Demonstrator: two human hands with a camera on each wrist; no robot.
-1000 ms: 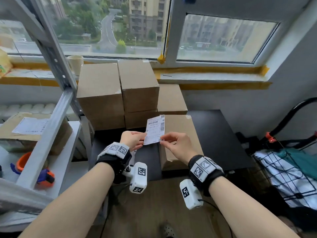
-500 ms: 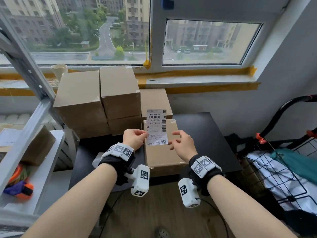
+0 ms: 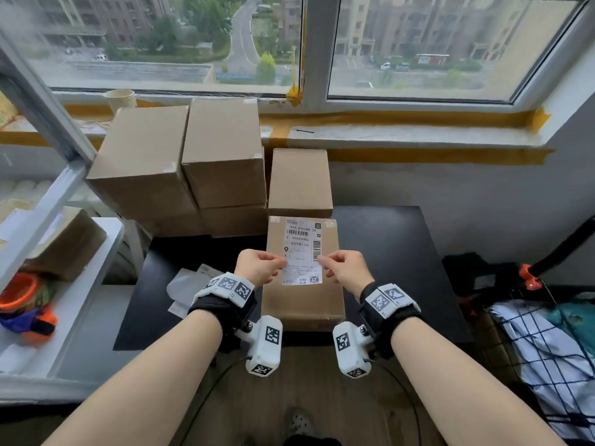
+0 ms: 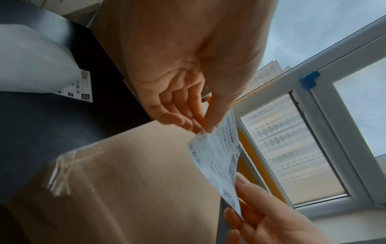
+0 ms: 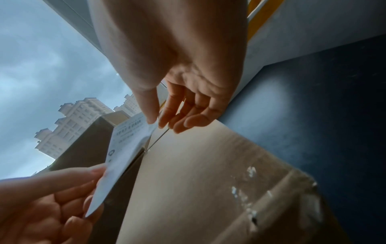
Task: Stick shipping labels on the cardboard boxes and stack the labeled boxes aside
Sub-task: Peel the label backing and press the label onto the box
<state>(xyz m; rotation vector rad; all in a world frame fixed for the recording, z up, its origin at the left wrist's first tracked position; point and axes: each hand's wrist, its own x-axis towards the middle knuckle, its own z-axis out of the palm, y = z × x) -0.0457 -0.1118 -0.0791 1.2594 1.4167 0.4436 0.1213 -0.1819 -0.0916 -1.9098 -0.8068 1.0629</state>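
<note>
A white shipping label (image 3: 302, 251) (image 4: 217, 158) (image 5: 127, 148) with barcodes hangs just above a brown cardboard box (image 3: 302, 304) (image 4: 133, 189) (image 5: 198, 189) lying on the black table (image 3: 386, 252). My left hand (image 3: 260, 265) (image 4: 194, 122) pinches the label's left edge between thumb and fingers. My right hand (image 3: 341, 267) (image 5: 160, 120) pinches the right edge the same way. In both wrist views the label's near part stands off the box top. Whether its far end touches the cardboard I cannot tell.
Several plain cardboard boxes (image 3: 222, 162) are stacked at the table's back left below the window sill. White backing papers (image 3: 190, 284) lie on the table's left. A metal shelf (image 3: 64, 284) stands to the left. A wire cart (image 3: 547, 349) with cloth is right.
The label has come down from an upright hold in the air to low over the front box. Both hands moved down and toward me with it, each keeping its pinch on one edge.
</note>
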